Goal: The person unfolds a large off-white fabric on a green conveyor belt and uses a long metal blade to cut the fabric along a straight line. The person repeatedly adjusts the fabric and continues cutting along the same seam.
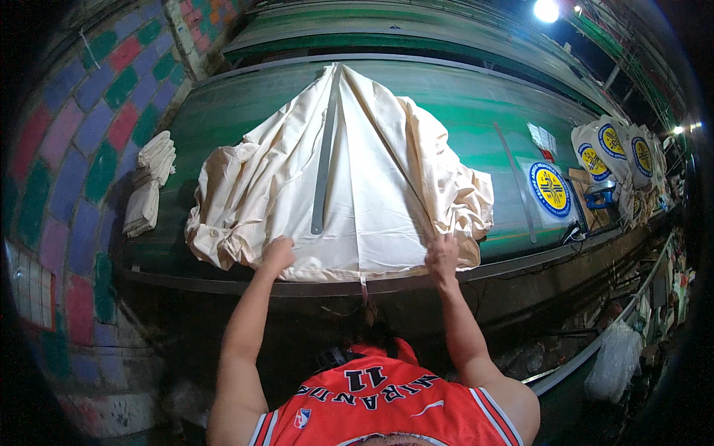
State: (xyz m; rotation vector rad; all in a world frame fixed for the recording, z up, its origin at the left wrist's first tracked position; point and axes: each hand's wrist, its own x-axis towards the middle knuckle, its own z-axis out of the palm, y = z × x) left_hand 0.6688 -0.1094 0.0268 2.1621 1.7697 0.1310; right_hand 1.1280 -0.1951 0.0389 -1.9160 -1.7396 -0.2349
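A large cream cloth [372, 178] lies spread over the green table, peaked at the far side and bunched in folds along its left and right sides. On top of it, left of the middle, rests a long flat metal ruler [326, 156] with a hole near its close end. My left hand [278, 256] is closed on the cloth near its front left. At the front right my right hand [442, 257] grips the same cloth, fingers curled. A narrow pale strip [364, 286] hangs at the table's front edge between my hands.
Folded cream cloths [151, 178] lie at the table's left end. To the right are a second metal strip [515, 178], a round blue-and-yellow print [550, 189], a blue tool [599, 198] and cloths with similar prints [611, 141]. A plastic bag [614, 360] hangs lower right.
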